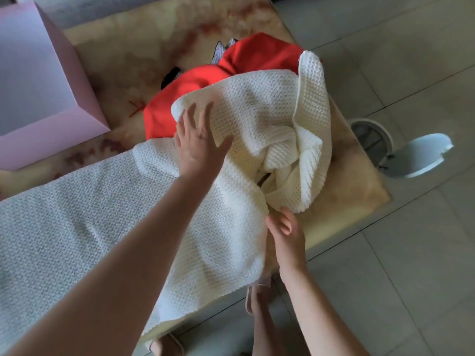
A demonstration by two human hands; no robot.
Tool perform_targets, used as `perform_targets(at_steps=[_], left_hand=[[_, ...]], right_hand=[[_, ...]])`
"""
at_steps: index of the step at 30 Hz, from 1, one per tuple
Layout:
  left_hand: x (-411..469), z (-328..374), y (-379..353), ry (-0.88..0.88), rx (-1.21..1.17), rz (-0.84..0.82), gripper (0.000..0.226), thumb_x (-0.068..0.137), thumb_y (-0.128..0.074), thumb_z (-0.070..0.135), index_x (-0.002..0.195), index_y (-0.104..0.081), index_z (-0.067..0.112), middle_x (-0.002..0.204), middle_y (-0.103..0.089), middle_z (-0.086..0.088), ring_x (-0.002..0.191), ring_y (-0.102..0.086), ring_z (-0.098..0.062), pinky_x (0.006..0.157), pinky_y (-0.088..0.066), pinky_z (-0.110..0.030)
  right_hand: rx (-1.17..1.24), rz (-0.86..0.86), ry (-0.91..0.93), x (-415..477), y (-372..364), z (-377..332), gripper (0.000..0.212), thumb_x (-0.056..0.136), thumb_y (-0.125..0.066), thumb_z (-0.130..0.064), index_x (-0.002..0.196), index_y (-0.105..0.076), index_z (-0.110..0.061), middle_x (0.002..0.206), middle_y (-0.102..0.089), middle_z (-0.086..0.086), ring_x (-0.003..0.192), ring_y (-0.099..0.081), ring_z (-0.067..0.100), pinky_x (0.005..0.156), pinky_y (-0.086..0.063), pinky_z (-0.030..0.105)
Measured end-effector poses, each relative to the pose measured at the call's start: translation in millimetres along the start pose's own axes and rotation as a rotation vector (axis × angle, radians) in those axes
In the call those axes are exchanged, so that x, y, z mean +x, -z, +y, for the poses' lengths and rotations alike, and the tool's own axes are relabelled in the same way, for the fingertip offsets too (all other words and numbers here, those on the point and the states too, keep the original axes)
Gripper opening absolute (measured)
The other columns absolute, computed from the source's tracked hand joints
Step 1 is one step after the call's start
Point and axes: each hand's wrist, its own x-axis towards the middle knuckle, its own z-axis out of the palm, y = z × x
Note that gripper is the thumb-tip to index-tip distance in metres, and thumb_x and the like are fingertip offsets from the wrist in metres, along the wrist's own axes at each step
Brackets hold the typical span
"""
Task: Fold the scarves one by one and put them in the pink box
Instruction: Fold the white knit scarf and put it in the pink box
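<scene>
Left hand [199, 140] lay flat, fingers spread, pressing the white scarf [102, 214], half spread on the table [154, 47], its far end bunched over the red scarf [164, 111]. Right hand [286, 228] was loosely curled at its edge; grip unconfirmed. Pink box [86, 104] stood apart. Risk: smoothing the bunch could drag the red scarf along

A box [51, 98] stands at the far left of the table [164, 34]. A knitted scarf [102, 214] lies across the table from the near left to the right, where it is bunched up. Behind it, partly under it, lies a smooth scarf [195, 80], with another cloth [221, 51] peeking out behind that. The left hand [198, 145] rests on the knitted scarf's far edge; the right hand [288, 235] is at its near right edge. A bin [372, 140] stands on the floor to the table's right.
</scene>
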Motion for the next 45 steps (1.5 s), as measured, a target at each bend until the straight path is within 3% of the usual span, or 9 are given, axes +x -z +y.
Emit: perform_targets(at_steps=[3,7,12,18,24,28,35,41,45], left_hand=[[19.6,0.0,1.1,0.095,0.094,-0.135,0.081,0.082,-0.065,0.045,0.148,-0.021,0.033,0.158,-0.008,-0.009,0.145,-0.002,-0.030,0.115,-0.015,-0.051],[22.5,-24.0,5.2,0.153,0.070,-0.135,0.079,0.081,-0.066,0.008,0.147,-0.028,0.030,0.158,-0.001,-0.012,0.145,-0.005,-0.031,0.115,-0.023,-0.045],[19.9,-61.7,20.7,0.174,0.051,-0.089,0.068,0.082,-0.050,-0.007,0.144,-0.037,0.019,0.148,-0.033,-0.015,0.132,-0.036,-0.027,0.105,-0.032,-0.033],[34.0,-66.7,22.9,0.155,-0.027,-0.144,0.058,0.090,-0.059,0.017,0.144,-0.037,0.015,0.141,-0.045,-0.015,0.131,-0.040,-0.028,0.104,-0.029,-0.032],[53.1,-52.9,8.5,0.114,-0.059,-0.199,0.072,0.089,-0.062,0.024,0.149,-0.024,0.013,0.151,-0.032,-0.011,0.139,-0.029,-0.024,0.110,-0.023,-0.031],[69.1,-52.0,5.8,0.128,0.014,-0.272,0.073,0.087,-0.064,0.030,0.147,-0.025,0.017,0.147,-0.038,-0.012,0.136,-0.034,-0.030,0.110,-0.030,-0.042],[70.1,-27.9,10.7,0.044,-0.029,-0.147,0.031,0.084,-0.066,0.027,0.099,-0.061,0.001,0.095,-0.063,-0.022,0.091,-0.057,-0.033,0.064,-0.028,-0.031],[77.8,25.5,-1.8,-0.150,-0.030,-0.054,0.037,0.081,-0.067,0.032,0.104,-0.065,0.004,0.101,-0.062,-0.021,0.099,-0.055,-0.036,0.079,-0.034,-0.034],[83.1,71.5,-17.2,-0.127,-0.265,-0.123,0.026,0.080,-0.068,0.017,0.104,-0.062,0.006,0.092,-0.064,-0.007,0.084,-0.054,-0.017,0.060,-0.034,-0.018]], right_hand=[[-0.004,-0.116,0.016,6.8,-11.7,-17.7,0.027,0.084,-0.068,-0.008,0.107,-0.061,-0.021,0.095,-0.069,-0.007,0.082,-0.063,-0.002,0.064,-0.046,0.008],[-0.290,-0.213,0.315,-14.2,-36.7,-13.8,0.012,0.082,-0.069,-0.019,0.090,-0.063,-0.026,0.081,-0.066,-0.007,0.067,-0.058,0.002,0.059,-0.046,0.018],[-0.554,-0.741,0.360,-44.0,-53.6,9.3,0.027,0.090,-0.060,-0.029,0.115,-0.067,-0.020,0.119,-0.064,-0.010,0.108,-0.054,-0.007,0.096,-0.042,0.012],[-0.023,0.044,-0.045,-9.9,-37.0,-4.4,0.040,0.087,-0.067,-0.022,0.124,-0.051,-0.020,0.118,-0.057,-0.007,0.104,-0.056,0.005,0.086,-0.046,0.022],[0.030,-0.027,-0.137,18.1,-50.2,-6.0,0.028,0.083,-0.071,-0.013,0.105,-0.055,-0.007,0.085,-0.062,0.000,0.075,-0.057,0.004,0.065,-0.045,0.009],[0.012,-0.061,-0.129,19.8,-70.2,-10.7,0.009,0.076,-0.069,-0.007,0.073,-0.061,-0.004,0.064,-0.055,0.003,0.063,-0.049,0.015,0.057,-0.041,0.022],[0.144,0.273,0.249,-2.9,-17.5,-30.8,0.013,0.086,-0.056,0.002,0.083,-0.047,-0.007,0.071,-0.049,0.002,0.056,-0.041,0.009,0.051,-0.038,0.020],[0.284,0.640,0.379,8.7,77.8,-37.2,0.032,0.087,-0.058,0.005,0.084,-0.042,-0.023,0.084,-0.051,0.000,0.065,-0.055,-0.004,0.063,-0.043,0.011],[0.261,0.569,0.333,21.7,97.3,-30.2,0.039,0.082,-0.063,0.009,0.087,-0.040,-0.022,0.085,-0.051,0.001,0.066,-0.053,-0.004,0.064,-0.044,0.010]])
